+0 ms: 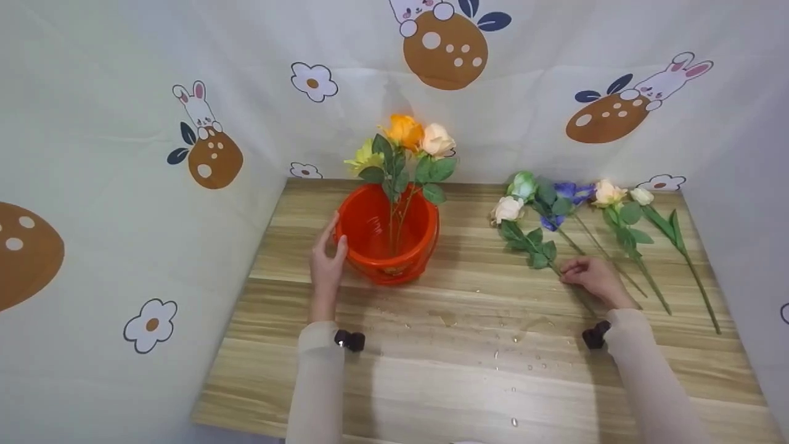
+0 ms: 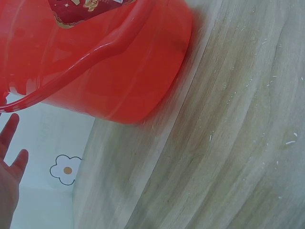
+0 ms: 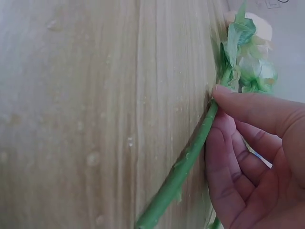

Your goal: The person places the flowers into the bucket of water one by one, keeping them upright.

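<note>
A red bucket (image 1: 388,265) stands left of centre on the table, with an orange rose (image 1: 405,131), a pale peach rose (image 1: 437,140) and a yellow flower (image 1: 365,157) upright in it. My left hand (image 1: 327,262) rests at the bucket's left rim, thumb and fingers apart; in the left wrist view its fingertips (image 2: 9,131) are right by the rim. My right hand (image 1: 592,279) pinches a green stem (image 3: 178,174) between thumb and fingers. That stem leads up to a cream rose (image 1: 509,209) lying on the table, its leaves (image 1: 530,243) just beyond the hand.
Right of centre lie a green-white flower (image 1: 523,185), a purple iris (image 1: 573,192), a peach rose (image 1: 609,192) and a white tulip (image 1: 641,196), stems toward me. Water drops (image 1: 515,422) dot the wooden table (image 1: 444,370). Patterned cloth (image 1: 524,111) hangs close behind.
</note>
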Available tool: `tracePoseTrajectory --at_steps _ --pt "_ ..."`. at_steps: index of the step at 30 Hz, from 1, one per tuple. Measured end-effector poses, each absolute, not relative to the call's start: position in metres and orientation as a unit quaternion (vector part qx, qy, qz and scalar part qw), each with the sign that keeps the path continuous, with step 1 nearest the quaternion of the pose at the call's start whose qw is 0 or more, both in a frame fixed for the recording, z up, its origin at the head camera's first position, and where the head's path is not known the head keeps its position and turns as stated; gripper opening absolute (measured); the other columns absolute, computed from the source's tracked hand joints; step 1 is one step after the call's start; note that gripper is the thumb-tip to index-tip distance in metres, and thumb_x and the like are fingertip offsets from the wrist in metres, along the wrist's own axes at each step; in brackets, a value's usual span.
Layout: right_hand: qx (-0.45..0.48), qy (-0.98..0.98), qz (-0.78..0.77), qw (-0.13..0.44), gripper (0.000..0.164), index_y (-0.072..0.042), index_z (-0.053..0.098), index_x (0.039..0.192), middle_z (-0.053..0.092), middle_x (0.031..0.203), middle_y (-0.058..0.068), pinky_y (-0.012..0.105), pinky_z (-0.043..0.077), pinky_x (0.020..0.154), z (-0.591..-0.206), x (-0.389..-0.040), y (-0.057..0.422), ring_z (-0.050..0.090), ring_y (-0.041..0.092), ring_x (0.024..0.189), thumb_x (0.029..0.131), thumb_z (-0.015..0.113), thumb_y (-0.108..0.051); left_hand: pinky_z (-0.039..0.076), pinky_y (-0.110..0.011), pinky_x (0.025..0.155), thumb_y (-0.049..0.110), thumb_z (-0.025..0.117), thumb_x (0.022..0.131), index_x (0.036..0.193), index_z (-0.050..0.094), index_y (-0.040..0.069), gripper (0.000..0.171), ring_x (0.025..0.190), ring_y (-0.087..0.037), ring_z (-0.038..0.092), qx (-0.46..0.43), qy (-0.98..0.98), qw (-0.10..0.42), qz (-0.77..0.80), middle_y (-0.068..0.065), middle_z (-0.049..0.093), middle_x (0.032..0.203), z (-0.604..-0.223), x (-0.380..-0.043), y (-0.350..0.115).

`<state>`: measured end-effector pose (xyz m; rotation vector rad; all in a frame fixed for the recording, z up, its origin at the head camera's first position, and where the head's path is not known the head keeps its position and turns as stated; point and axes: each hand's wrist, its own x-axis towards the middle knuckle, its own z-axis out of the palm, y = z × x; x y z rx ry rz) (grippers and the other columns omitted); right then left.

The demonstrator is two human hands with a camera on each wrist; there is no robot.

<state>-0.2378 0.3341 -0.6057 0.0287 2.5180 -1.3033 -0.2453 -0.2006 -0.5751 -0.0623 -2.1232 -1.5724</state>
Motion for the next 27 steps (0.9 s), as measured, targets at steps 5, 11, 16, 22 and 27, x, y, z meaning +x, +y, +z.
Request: tracePoseTrajectory --at_steps 5,11,16,22,27 --pt "0.009 0.868 -0.466 0.17 0.031 0.012 0.065 0.11 0.073 0.092 -0.003 0.014 0.05 0.068 -0.606 -0.239 0.334 0.059 -0.003 0.077 0.091 0.07 -0.012 0.033 -0.04 0.122 0.008 0.062 0.096 0.139 0.058 0.008 0.044 0.14 -0.025 0.049 -0.02 -0.78 0.25 -0.573 -0.01 0.057 0.146 -0.577 -0.246 -0.202" --pt "0.004 0.783 -0.572 0.244 0.033 0.018 0.058 0.117 0.074 0.09 -0.011 0.015 0.057 0.075 -0.606 -0.237 0.328 0.068 -0.003 0.083 0.095 0.062 -0.005 0.035 -0.036 0.12 0.006 0.063 0.095 0.137 0.06 0.006 0.043 0.139 -0.025 0.05 -0.013 -0.782 0.256 -0.568 -0.01 0.059 0.143 -0.577 -0.246 -0.2" --pt "0.002 0.734 -0.627 0.26 0.019 0.006 0.064 0.112 0.074 0.087 -0.011 0.016 0.058 0.073 -0.603 -0.233 0.32 0.07 0.0 0.084 0.095 0.061 -0.003 0.033 -0.044 0.121 0.001 0.061 0.094 0.137 0.058 -0.002 0.043 0.14 -0.033 0.048 -0.005 -0.783 0.252 -0.569 -0.018 0.056 0.144 -0.576 -0.247 -0.199" --pt "0.021 0.688 -0.677 0.261 0.014 -0.009 0.067 0.105 0.073 0.087 -0.012 0.016 0.058 0.075 -0.602 -0.228 0.313 0.069 0.0 0.084 0.096 0.059 -0.001 0.032 -0.044 0.121 0.002 0.062 0.094 0.138 0.057 -0.001 0.043 0.14 -0.032 0.047 -0.001 -0.781 0.25 -0.573 -0.017 0.056 0.145 -0.577 -0.246 -0.199" --pt "0.042 0.666 -0.7 0.252 0.015 -0.013 0.067 0.102 0.072 0.086 -0.012 0.016 0.058 0.074 -0.599 -0.226 0.308 0.068 0.001 0.082 0.096 0.06 -0.002 0.034 -0.037 0.121 0.006 0.063 0.095 0.138 0.059 0.005 0.043 0.139 -0.028 0.049 -0.009 -0.782 0.253 -0.57 -0.011 0.058 0.144 -0.577 -0.245 -0.2"
